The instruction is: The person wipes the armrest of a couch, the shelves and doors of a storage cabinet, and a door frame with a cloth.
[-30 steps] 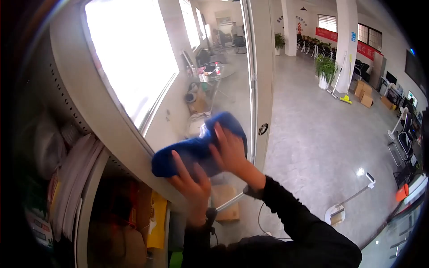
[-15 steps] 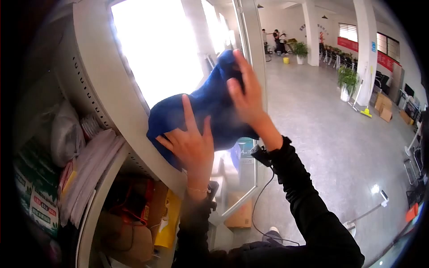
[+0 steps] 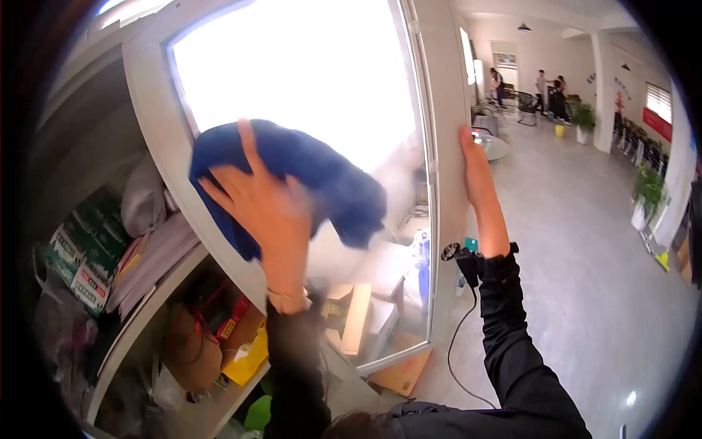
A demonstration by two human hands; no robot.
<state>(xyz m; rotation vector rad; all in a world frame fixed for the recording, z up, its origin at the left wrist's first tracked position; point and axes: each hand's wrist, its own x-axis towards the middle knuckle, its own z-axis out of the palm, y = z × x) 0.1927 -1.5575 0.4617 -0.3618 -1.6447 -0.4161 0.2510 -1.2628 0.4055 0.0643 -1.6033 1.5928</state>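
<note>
A bunched blue cloth lies against the glass pane of a white-framed cabinet door. My left hand presses the cloth to the pane near the hinge side, its fingers spread over the fabric. One end of the cloth hangs loose toward the middle of the glass. My right hand grips the door's outer edge, with part of its fingers hidden by the frame. A small black device with a cable sits by my right wrist.
Left of the door are cabinet shelves with stacked papers, green packages and a yellow item. Cardboard boxes show through the lower glass. Several people, potted plants and a round glass table are farther off.
My right hand has left the cloth and moved right to the door's edge. My left hand, with the cloth, has shifted left in view. The view has turned, showing more of the pane.
</note>
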